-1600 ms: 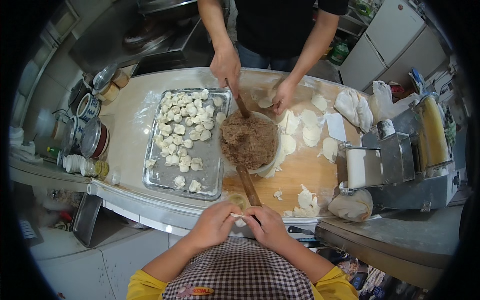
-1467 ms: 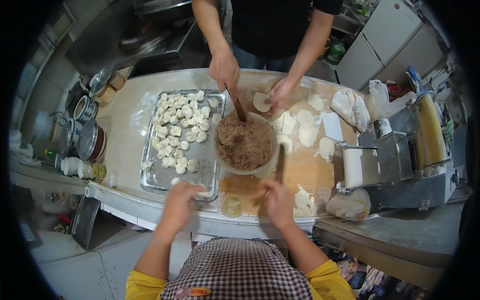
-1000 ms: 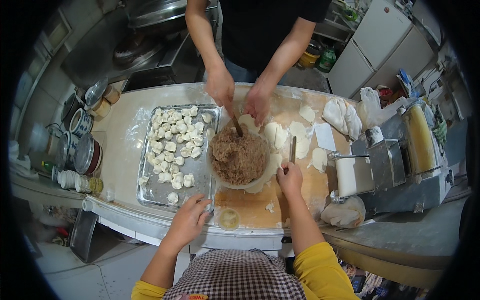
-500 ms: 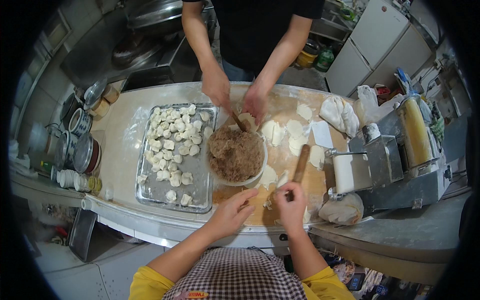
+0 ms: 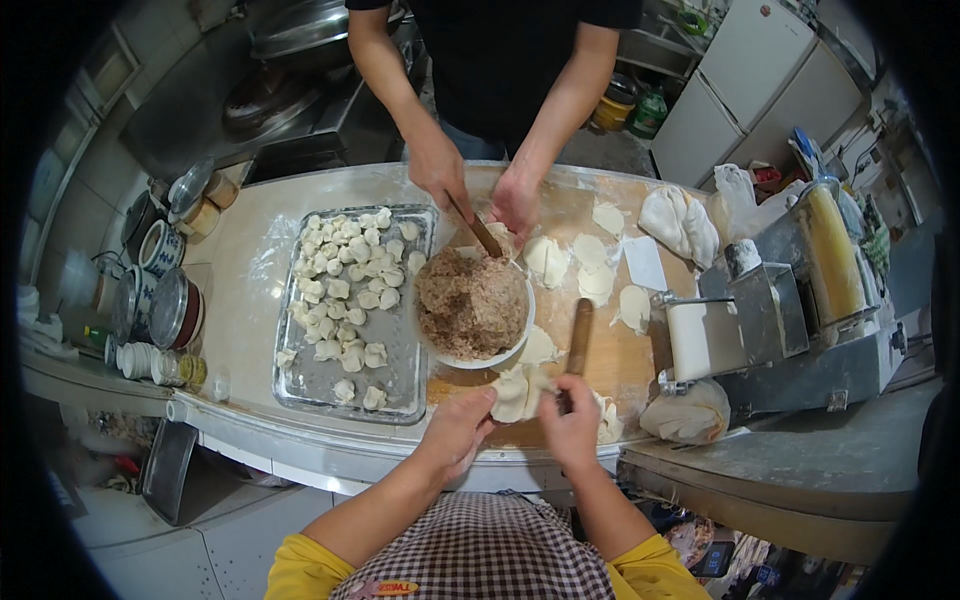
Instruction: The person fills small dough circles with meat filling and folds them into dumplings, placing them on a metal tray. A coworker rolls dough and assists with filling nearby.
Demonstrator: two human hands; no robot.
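Near the front edge of the counter, my left hand (image 5: pixel 455 430) pinches the left rim of a thin, pale dough wrapper (image 5: pixel 512 392). My right hand (image 5: pixel 570 425) is closed round a brown wooden stick (image 5: pixel 580 335) that points away from me, and its fingers also meet the wrapper's right side. Just beyond stands a white bowl (image 5: pixel 480 362) heaped with brown ground-meat filling (image 5: pixel 470 305). Across the counter, a co-worker's hand holds another wooden stick (image 5: pixel 484 236) at the bowl, while the other cups a wrapper (image 5: pixel 500 238).
A metal tray (image 5: pixel 400 395) of filled dumplings (image 5: pixel 345 265) lies left of the bowl. Loose wrappers (image 5: pixel 590 265) and a white scraper (image 5: pixel 643 264) are to its right. A dough-rolling machine (image 5: pixel 770 310) stands at the right; lidded jars (image 5: pixel 175 305) line the left end.
My left hand has taken hold of a wrapper, and my right hand has moved in beside it, the stick now more upright. The co-worker's stick has shifted slightly right, toward the cupped wrapper.
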